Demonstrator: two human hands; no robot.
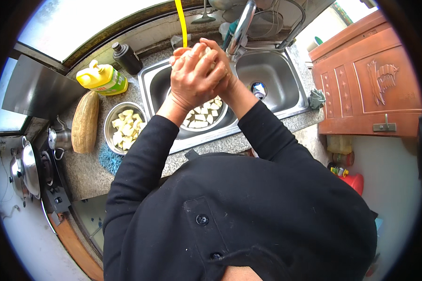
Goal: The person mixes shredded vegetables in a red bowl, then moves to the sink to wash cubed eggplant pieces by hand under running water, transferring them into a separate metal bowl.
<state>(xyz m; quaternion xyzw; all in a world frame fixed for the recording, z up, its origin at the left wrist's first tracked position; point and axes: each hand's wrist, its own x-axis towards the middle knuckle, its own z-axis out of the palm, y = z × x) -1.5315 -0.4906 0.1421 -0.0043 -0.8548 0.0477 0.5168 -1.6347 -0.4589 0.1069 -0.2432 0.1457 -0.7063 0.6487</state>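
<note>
Above the left sink basin (157, 84), my left hand (192, 79) and my right hand (223, 66) are clasped together. A whitish lump (206, 52) shows between their fingers; it looks like the pale cut vegetable, but most of it is hidden. Beneath my wrists a round bowl (226, 113) stands in the basin, partly covered by my arms. White-fleshed vegetable chunks (201, 117) fill it. To the left, on the counter, a stainless steel bowl (107, 135) holds more pale, peeled chunks (126, 126), next to my left sleeve.
A chrome faucet (242, 28) rises right of my hands, beside a yellow hose (181, 23). The right basin (277, 73) contains a can (259, 90). Leftward are a yellow jug (103, 79), a dark bottle (126, 58), a large tan gourd (85, 123) and a blue shaggy cloth (109, 159).
</note>
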